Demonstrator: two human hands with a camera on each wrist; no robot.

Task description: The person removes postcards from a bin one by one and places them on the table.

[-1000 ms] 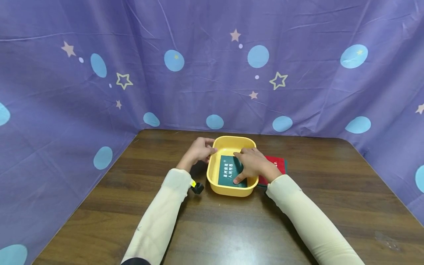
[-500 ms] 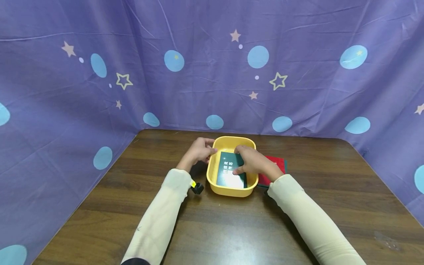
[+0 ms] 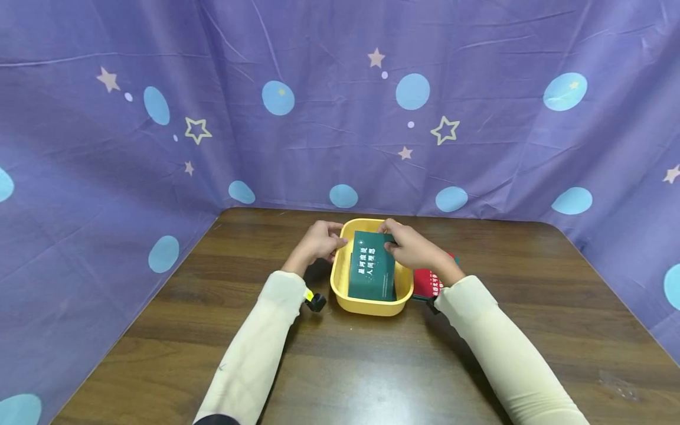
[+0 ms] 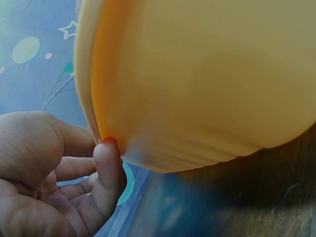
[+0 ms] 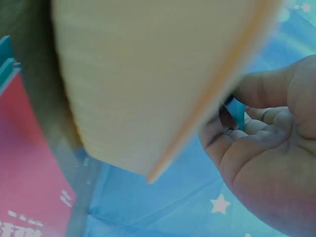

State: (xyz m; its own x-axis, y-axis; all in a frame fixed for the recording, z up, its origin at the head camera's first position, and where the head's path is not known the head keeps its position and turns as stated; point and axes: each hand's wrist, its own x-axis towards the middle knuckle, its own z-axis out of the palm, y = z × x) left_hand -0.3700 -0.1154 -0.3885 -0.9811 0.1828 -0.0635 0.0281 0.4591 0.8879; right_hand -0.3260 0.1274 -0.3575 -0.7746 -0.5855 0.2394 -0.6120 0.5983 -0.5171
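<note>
A yellow plastic basin (image 3: 366, 307) sits on the table, its left rim pinched between the thumb and fingers of my left hand (image 3: 319, 242). The left wrist view shows that thumb (image 4: 109, 165) against the basin's wall (image 4: 197, 79). Inside the basin, a dark green booklet (image 3: 369, 274) with white writing is tilted, its far end raised. My right hand (image 3: 417, 248) grips it at the far right corner. A dark edge shows beneath the booklet. In the right wrist view, the basin wall hides most of what the right hand (image 5: 276, 138) holds.
A red booklet (image 3: 427, 282) with white writing lies on the table right of the basin, partly under my right forearm, with green edges beneath it. The brown wooden table (image 3: 340, 366) ends at a purple curtain (image 3: 340, 153) with stars. A clear scrap (image 3: 618, 385) lies at the right.
My right hand has moved from resting on the booklet to gripping its far right corner, and the booklet's far end has risen. The left hand stays at the rim.
</note>
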